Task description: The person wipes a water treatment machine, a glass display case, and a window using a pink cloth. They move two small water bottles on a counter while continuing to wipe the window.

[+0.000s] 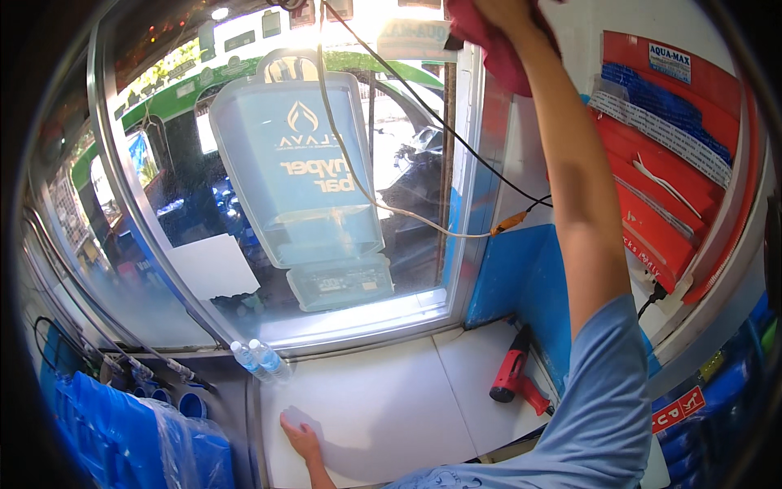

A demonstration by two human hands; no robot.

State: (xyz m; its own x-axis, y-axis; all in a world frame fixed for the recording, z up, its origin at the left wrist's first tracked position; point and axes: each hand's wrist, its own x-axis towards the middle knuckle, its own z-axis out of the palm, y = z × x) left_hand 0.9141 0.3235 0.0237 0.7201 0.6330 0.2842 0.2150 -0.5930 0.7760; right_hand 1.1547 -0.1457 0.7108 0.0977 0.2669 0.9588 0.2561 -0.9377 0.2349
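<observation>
High up at the top of the view, my right arm reaches past the window frame, and my right hand is closed on a dark red cloth. The cloth hangs bunched beneath the fingers, near the corner where the frame meets the white wall. Down low, my left hand rests on the white tiled counter, its fingers apart and holding nothing. Two clear water bottles stand beyond that hand, by the window sill. A red and black heat gun lies on the counter's right part.
A glass window with stickers fills the middle. Cables with an orange-taped joint hang across it. Blue containers under plastic stand at lower left, near hoses. At right, a red wall rack holds packs of blue items.
</observation>
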